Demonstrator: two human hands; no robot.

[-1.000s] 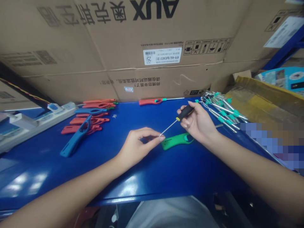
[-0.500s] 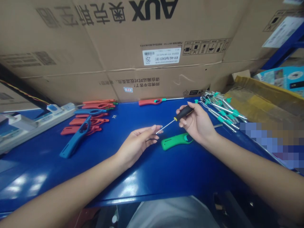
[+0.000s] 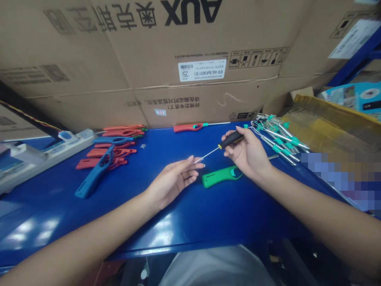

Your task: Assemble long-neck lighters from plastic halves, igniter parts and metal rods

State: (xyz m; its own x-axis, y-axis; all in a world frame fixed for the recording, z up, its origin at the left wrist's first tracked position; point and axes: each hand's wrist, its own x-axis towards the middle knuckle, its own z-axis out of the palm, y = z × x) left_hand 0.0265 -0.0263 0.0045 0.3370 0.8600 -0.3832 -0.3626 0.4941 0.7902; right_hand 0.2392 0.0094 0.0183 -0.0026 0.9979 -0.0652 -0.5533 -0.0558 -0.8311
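My right hand [image 3: 247, 153] grips a screwdriver [image 3: 230, 140] by its black-and-yellow handle, with the thin metal shaft pointing left. My left hand [image 3: 174, 178] is open, palm up, with its fingers apart. The shaft's tip reaches its fingertips, though I cannot tell whether they touch. Below the shaft, a green lighter body [image 3: 220, 177] lies on the blue workbench [image 3: 190, 214], just left of my right wrist. Its inside is hidden from this angle.
Several red lighter bodies [image 3: 110, 153] and a blue one [image 3: 95, 172] lie at the left, beside a white power strip [image 3: 44, 153]. A heap of metal parts with green fittings [image 3: 279, 139] lies at the right. Cardboard cartons [image 3: 190, 71] stand along the back edge.
My left hand has gone from pinching the screwdriver's tip to open, fingers spread. The screwdriver stays in my right hand, its tip now slightly higher.
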